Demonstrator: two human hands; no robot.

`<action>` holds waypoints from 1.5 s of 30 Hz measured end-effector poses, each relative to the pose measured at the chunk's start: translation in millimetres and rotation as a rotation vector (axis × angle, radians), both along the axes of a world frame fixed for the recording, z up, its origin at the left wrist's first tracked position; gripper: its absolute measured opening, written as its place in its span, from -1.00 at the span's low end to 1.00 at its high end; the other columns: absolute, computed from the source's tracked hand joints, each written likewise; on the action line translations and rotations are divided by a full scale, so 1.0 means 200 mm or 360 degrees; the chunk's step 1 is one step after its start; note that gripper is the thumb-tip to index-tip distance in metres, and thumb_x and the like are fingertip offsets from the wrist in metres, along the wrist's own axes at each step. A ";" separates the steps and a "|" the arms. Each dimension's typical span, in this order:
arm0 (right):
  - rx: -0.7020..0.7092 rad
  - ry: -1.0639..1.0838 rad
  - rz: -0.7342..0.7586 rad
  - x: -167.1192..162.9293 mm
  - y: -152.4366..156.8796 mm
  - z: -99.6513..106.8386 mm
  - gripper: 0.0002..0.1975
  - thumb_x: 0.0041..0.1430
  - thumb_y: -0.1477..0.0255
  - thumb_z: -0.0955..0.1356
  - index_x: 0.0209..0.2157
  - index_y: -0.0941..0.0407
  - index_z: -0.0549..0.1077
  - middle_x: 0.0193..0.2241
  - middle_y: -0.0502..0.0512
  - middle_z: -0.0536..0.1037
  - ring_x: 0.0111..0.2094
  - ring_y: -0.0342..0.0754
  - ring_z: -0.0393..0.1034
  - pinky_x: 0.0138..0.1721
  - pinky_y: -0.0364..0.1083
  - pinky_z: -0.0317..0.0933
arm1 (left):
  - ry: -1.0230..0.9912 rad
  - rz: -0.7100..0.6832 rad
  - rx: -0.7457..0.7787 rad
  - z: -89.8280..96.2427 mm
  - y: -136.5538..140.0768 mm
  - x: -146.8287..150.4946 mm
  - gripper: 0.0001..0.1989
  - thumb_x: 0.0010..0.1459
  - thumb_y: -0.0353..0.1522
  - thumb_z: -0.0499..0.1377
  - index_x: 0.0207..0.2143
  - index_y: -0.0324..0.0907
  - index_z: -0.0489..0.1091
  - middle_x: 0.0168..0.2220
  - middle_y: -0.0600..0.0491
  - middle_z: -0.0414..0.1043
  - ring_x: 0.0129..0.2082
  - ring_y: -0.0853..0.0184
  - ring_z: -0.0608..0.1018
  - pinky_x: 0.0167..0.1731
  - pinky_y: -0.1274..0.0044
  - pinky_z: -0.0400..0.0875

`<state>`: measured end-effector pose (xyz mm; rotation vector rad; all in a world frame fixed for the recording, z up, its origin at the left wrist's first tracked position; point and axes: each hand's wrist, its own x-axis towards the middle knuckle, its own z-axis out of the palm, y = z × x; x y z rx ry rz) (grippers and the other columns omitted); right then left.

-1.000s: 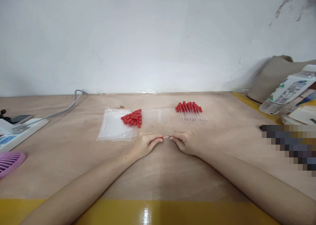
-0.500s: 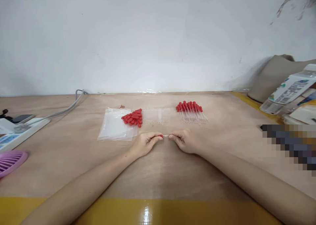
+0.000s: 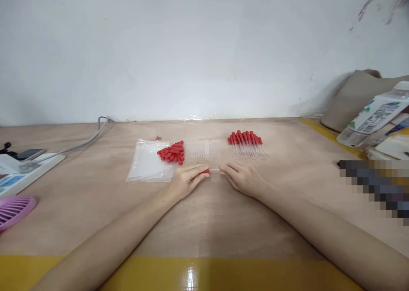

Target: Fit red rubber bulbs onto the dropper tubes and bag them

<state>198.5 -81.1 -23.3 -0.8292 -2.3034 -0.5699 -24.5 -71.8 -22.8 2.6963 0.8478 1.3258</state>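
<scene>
My left hand (image 3: pixel 185 182) is closed in a pinch around a red rubber dropper bulb (image 3: pixel 206 171). A thin clear tube (image 3: pixel 214 170) runs from the bulb to the fingers of my right hand (image 3: pixel 242 179), which are closed on its other end; together they make a dropper lying level. Beyond my left hand is a heap of loose red bulbs (image 3: pixel 172 152), partly on clear plastic bags (image 3: pixel 148 163). Several bare clear tubes (image 3: pixel 201 150) lie in a row beside the heap. Farther right, several droppers (image 3: pixel 247 144) with red bulbs lie side by side, tips toward me.
On the left are a white power strip (image 3: pixel 44 171) with a grey cable (image 3: pixel 83 145), a dark phone-like object (image 3: pixel 31 154) and a purple slatted item (image 3: pixel 15 210). A bottle (image 3: pixel 373 114) leans at the right. Yellow tape (image 3: pixel 159 274) runs along the front edge.
Both hands have shifted slightly away from me, and their fingers have straightened somewhat. More of the red bulb and the tube now shows between them.
</scene>
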 end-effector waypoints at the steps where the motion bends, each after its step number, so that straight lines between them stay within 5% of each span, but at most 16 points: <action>1: 0.0035 -0.0008 0.0016 0.01 0.01 0.00 -0.71 0.27 0.42 0.15 -0.35 0.17 0.44 -0.52 0.08 0.44 -0.47 -0.13 0.26 -0.43 -0.13 0.04 | 0.0031 0.0007 0.0080 0.00 0.01 0.00 -0.81 0.13 -0.34 0.14 -0.20 -0.17 0.45 -0.26 0.01 0.53 -0.26 0.33 0.56 -0.24 0.50 0.46; 6: 0.0095 0.0052 0.0225 0.04 0.05 -0.02 -0.78 0.22 0.54 0.17 -0.27 0.15 0.42 -0.44 0.10 0.49 -0.36 -0.09 0.31 -0.26 -0.05 0.16 | 0.0128 0.0031 0.0228 -0.01 0.02 -0.01 -0.81 0.12 -0.38 0.15 -0.18 -0.17 0.43 -0.31 0.02 0.54 -0.32 0.33 0.55 -0.28 0.48 0.44; 12: 0.0039 0.0079 0.0435 0.04 0.04 -0.03 -0.79 0.21 0.55 0.16 -0.27 0.16 0.40 -0.43 0.11 0.47 -0.35 -0.09 0.32 -0.23 -0.05 0.22 | 0.0100 -0.0062 0.0047 -0.01 -0.03 0.00 -0.82 0.17 -0.37 0.09 -0.19 -0.18 0.43 -0.33 0.01 0.53 -0.36 0.36 0.54 -0.33 0.53 0.45; 21: -0.0008 0.0056 0.0322 -0.01 -0.01 -0.02 -0.73 0.24 0.53 0.12 -0.45 0.16 0.37 -0.62 0.04 0.31 -0.49 -0.11 0.17 -0.39 -0.13 0.16 | 0.0175 -0.0066 -0.0116 0.00 -0.05 0.02 -0.85 0.16 -0.35 0.10 -0.26 -0.20 0.42 -0.39 0.04 0.52 -0.43 0.38 0.51 -0.40 0.57 0.41; 33: -0.0176 0.0071 0.0344 -0.06 -0.01 -0.04 -0.73 0.25 0.50 0.12 -0.42 0.17 0.38 -0.58 0.08 0.39 -0.46 -0.12 0.24 -0.40 -0.15 0.12 | 0.0215 -0.0091 -0.0123 -0.01 -0.05 0.02 -0.85 0.17 -0.38 0.08 -0.24 -0.21 0.39 -0.37 0.03 0.50 -0.40 0.38 0.50 -0.37 0.56 0.40; 39: -0.0246 0.0043 0.0154 -0.08 -0.03 -0.01 -0.72 0.24 0.46 0.15 -0.44 0.20 0.40 -0.55 0.09 0.42 -0.47 -0.14 0.23 -0.38 -0.15 0.07 | 0.0220 -0.0129 0.0013 -0.01 0.00 0.00 -0.85 0.16 -0.39 0.09 -0.22 -0.20 0.40 -0.33 0.01 0.52 -0.35 0.35 0.53 -0.32 0.53 0.43; 45: -0.0415 -0.0046 -0.0280 -0.03 -0.04 0.09 -0.77 0.16 0.46 0.22 -0.49 0.18 0.44 -0.49 0.12 0.46 -0.41 -0.08 0.28 -0.33 -0.09 0.02 | 0.0232 0.0084 -0.0304 0.00 -0.02 -0.04 -0.69 0.15 -0.34 0.09 -0.03 -0.17 0.32 -0.10 -0.04 0.44 -0.14 0.29 0.50 -0.17 0.46 0.43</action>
